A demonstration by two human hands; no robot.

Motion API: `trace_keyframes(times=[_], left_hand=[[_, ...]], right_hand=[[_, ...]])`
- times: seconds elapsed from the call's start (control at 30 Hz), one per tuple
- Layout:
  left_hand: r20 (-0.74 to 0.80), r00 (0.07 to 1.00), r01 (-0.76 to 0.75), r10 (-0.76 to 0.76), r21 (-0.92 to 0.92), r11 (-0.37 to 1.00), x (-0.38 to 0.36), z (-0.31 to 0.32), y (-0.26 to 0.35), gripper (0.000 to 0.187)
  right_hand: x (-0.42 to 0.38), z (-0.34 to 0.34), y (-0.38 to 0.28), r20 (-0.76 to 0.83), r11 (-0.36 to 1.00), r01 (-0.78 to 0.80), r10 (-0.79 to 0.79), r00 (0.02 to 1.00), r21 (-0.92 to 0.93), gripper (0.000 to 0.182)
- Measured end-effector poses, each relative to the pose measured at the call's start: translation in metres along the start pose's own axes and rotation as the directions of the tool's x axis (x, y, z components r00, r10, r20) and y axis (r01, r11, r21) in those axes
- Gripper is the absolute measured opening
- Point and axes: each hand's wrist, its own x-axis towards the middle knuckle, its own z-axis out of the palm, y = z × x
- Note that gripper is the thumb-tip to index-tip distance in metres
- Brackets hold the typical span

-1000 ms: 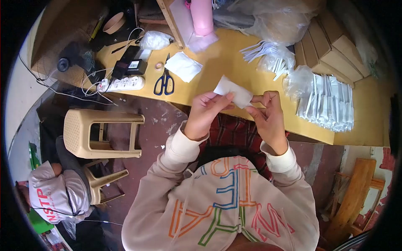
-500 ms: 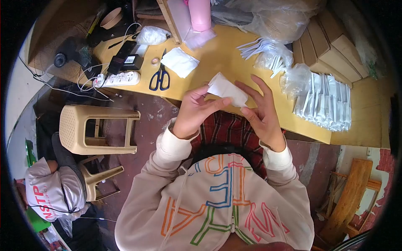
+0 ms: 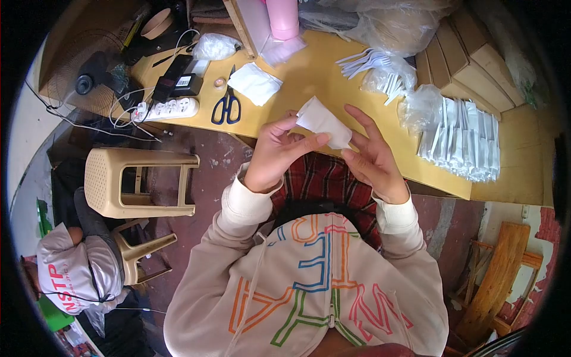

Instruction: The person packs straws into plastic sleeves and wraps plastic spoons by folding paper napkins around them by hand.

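Observation:
A small folded white paper piece (image 3: 325,122) is held up over the table's near edge. My left hand (image 3: 278,149) grips its left side, thumb on the front and fingers behind. At its lower right corner is my right hand (image 3: 375,156), thumb and a finger pinching the corner while the index finger is raised. A stack of white paper (image 3: 256,83) lies on the table beyond, next to dark blue scissors (image 3: 226,108). White plastic forks (image 3: 364,63) lie farther back to the right, and a row of wrapped white utensils (image 3: 461,140) is at the right.
On the yellow table (image 3: 315,62) are a power strip (image 3: 169,109), a tape roll (image 3: 220,82) and plastic bags (image 3: 215,46). Cardboard boxes (image 3: 464,59) stand at the back right. Beige stools (image 3: 107,183) and a seated person (image 3: 80,268) are at the left.
The paper and both hands have shifted very slightly. My right index finger has moved a little to the left; the grip looks much the same.

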Motion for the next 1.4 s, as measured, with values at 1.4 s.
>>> trace_keyframes(times=[1.4], left_hand=[[0.047,0.902,-0.430,0.429,0.184,0.884,0.006,-0.025,0.003,0.011]], right_hand=[[-0.001,0.000,0.006,0.085,0.998,0.051,-0.049,0.995,-0.025,0.063]])
